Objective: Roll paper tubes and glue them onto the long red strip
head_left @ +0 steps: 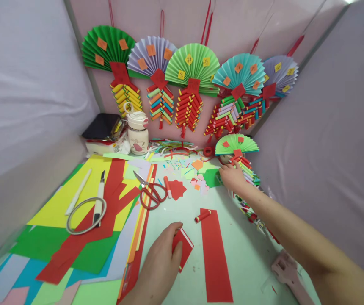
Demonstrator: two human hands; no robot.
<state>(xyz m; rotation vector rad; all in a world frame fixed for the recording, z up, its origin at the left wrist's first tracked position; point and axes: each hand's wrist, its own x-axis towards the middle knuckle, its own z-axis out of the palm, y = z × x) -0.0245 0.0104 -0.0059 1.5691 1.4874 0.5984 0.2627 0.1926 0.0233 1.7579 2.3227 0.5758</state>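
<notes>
My left hand [161, 260] pinches a small red paper piece [185, 250] with a whitish strip along its upper edge, just above the table. Stretched out to the far right, my right hand [233, 177] is beside a small green fan ornament [237, 145] with paper rolls hanging from it. Its fingers look apart, though the tips are partly hidden; I see nothing held in them. A long red paper strip [215, 258] lies to the right of my left hand, with a red paper roll [203, 216] on its top end.
Red-handled scissors [150, 194], a glue stick-like red tube [167, 186] and coloured paper sheets [55, 209] lie left. A craft knife [99, 199] and metal ring [69, 220] rest on them. Behind stands a white bottle [138, 135]; a pink tool [288, 271] lies right.
</notes>
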